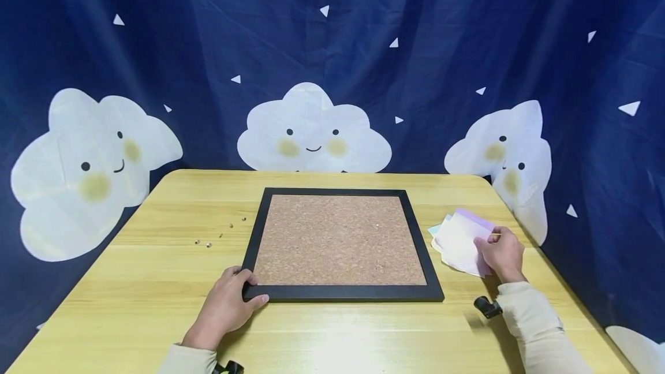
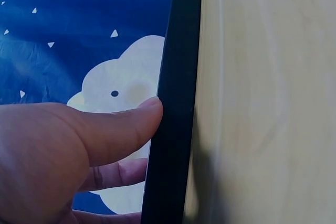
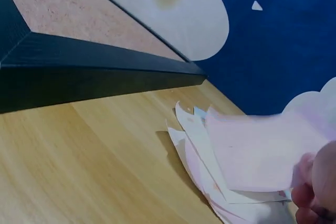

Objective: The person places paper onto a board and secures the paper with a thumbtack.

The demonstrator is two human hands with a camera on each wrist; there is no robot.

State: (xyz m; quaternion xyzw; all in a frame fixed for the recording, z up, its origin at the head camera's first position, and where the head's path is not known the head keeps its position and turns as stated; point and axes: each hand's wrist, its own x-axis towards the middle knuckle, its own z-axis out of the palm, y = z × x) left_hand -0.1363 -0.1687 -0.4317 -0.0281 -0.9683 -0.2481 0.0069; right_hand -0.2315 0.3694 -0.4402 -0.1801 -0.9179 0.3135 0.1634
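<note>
The left hand (image 1: 225, 302) grips the near-left corner of the cork board (image 1: 340, 241), its thumb against the front face of the black frame (image 1: 348, 293) and its other fingers bent over the left side; a hold at the corner probably serves to steady the board, which lies flat on the table (image 1: 322, 333), stretching rightward from those fingers; the right hand (image 1: 503, 255) pinches the fanned paper sheets (image 1: 462, 241) by their near-right edge, so most of their spread lies beyond and to the left of its fingertips, likely because an edge grip leaves their faces uncovered; how many sheets the pinch catches, I cannot tell; small shiny bits (image 1: 209, 245) lie past the left fingers, outside the frame's left side and touched by neither hand, perhaps set apart there to leave the cork surface uncluttered.
</note>
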